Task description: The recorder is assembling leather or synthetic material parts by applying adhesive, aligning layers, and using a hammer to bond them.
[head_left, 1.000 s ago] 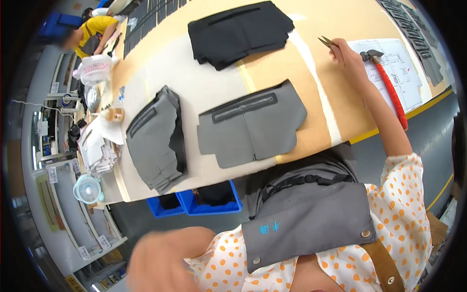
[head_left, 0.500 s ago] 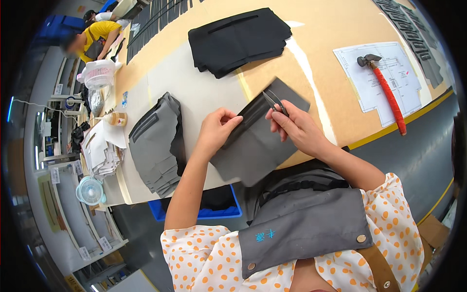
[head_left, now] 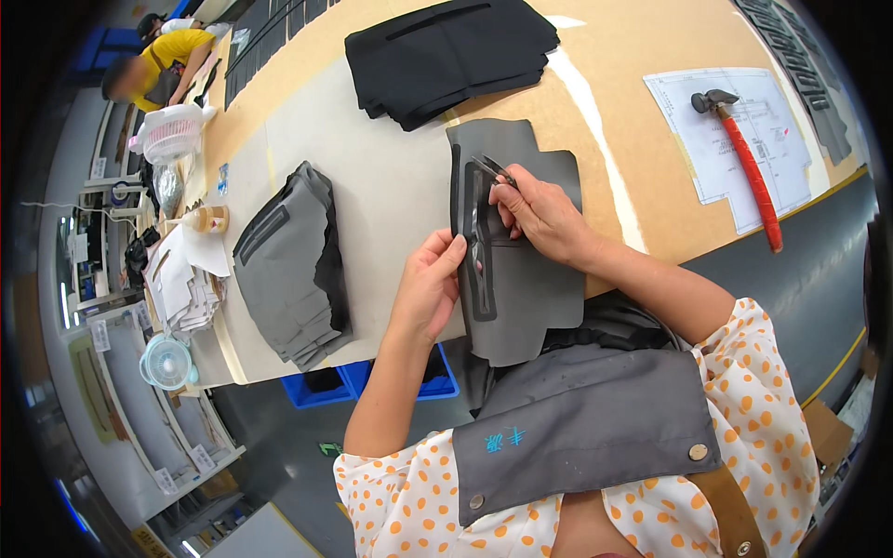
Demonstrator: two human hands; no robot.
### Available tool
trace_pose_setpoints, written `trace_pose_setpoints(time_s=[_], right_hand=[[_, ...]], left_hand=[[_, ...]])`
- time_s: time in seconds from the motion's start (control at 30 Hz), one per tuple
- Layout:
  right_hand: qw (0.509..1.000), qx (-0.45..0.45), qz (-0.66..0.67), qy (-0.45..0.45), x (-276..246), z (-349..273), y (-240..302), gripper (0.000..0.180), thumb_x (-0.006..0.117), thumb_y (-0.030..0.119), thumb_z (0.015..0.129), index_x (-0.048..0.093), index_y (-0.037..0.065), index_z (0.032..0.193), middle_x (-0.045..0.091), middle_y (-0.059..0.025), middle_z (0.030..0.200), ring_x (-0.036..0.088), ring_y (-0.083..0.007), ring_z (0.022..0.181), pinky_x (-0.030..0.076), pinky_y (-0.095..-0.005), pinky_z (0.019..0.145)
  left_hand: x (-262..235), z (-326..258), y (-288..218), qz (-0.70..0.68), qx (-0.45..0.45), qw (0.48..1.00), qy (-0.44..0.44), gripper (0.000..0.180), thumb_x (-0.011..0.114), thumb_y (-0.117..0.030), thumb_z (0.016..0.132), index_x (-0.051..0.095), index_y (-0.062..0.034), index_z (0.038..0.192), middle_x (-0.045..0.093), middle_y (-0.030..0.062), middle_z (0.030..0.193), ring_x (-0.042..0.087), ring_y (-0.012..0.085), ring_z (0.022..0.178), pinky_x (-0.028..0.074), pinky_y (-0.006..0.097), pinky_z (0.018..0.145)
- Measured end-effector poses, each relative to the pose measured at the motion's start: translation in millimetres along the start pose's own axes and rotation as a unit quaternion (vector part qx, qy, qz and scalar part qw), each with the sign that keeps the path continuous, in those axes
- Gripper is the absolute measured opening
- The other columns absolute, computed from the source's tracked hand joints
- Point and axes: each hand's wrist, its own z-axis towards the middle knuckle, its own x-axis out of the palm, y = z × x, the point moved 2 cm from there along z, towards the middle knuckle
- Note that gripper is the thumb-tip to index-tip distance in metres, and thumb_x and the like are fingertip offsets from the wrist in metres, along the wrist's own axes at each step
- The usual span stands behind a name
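Two stacks of cut cloth flank the piece in hand, and they are the best measure of progress. At the far left of the desk (head_left: 391, 186) lie a white basket (head_left: 170, 135), loose papers (head_left: 186, 279) and a small pale fan (head_left: 166, 361) on the shelf below. Next comes a folded heap of grey panels (head_left: 290, 270), matte and soft-edged, each with a dark slot strip; whether these are finished or waiting I cannot tell from this view. The left hand (head_left: 430, 284) presses flat on the near edge of the grey panel (head_left: 526, 279), fingers spread and not closed on anything, pinning the cloth to the desk. That panel lies at the desk's front edge, its lower end hanging over toward the person's lap; it is a smooth, stiffish fabric with notched corners and a long narrow pocket opening running down it. The right hand (head_left: 544, 216) is closed around small metal snips (head_left: 493, 169), thin and shiny, whose tips sit at the upper end of the opening. The trimming looks to be underway at the top, with the lower length of the slot left to work. Behind lies a black stack (head_left: 456, 51) of similar pieces. Farther right, a red-handled hammer (head_left: 744, 163) rests on a printed sheet (head_left: 735, 139).
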Motion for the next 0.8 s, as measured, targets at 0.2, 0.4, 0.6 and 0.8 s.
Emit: trace_pose_setpoints(time_s=[0.2,0.4,0.6,0.8], right_hand=[[0.999,0.02,0.014,0.024,0.0,0.1,1.6,0.031,0.044,0.029,0.112,0.06,0.003,0.112,0.059,-0.0044,0.081,0.058,-0.0138,0.072,0.051,-0.0292,0.064],[0.967,-0.129,-0.221,0.013,-28.4,-28.4,39.1,0.028,0.067,0.029,0.099,0.074,0.01,0.118,0.066,-0.0036,0.094,0.063,-0.0201,0.081,0.052,-0.0323,0.068],[0.891,-0.27,-0.365,-0.03,-27.0,-40.5,54.4,0.027,0.08,0.025,0.084,0.077,0.014,0.109,0.064,-0.0001,0.09,0.06,-0.0181,0.08,0.052,-0.0309,0.064],[0.863,-0.297,-0.408,-0.034,-20.6,-40.5,55.9,0.028,0.081,0.025,0.082,0.075,0.014,0.106,0.064,0.0012,0.09,0.06,-0.0178,0.08,0.052,-0.0303,0.061]], left_hand=[[3.2,-16.0,6.1,-0.087,-0.018,0.996,-0.004,0.014,0.06,-0.019,0.105,0.056,-0.0094,0.115,0.07,0.0038,0.1,0.072,0.0149,0.089,0.061,0.032,0.075],[16.6,-25.4,-7.4,-0.05,0.005,0.998,-0.042,0.013,0.057,-0.019,0.106,0.057,-0.0084,0.113,0.071,0.0043,0.101,0.074,0.0162,0.087,0.062,0.03,0.073],[18.4,-26.2,-7.4,-0.005,0.023,0.999,-0.05,0.018,0.059,-0.021,0.106,0.056,-0.0069,0.116,0.069,0.007,0.102,0.074,0.0202,0.09,0.063,0.033,0.074],[26.4,-29.4,-7.5,0.003,0.024,0.998,-0.056,0.014,0.057,-0.02,0.107,0.054,-0.009,0.115,0.071,0.0065,0.1,0.075,0.0189,0.088,0.063,0.031,0.07]])
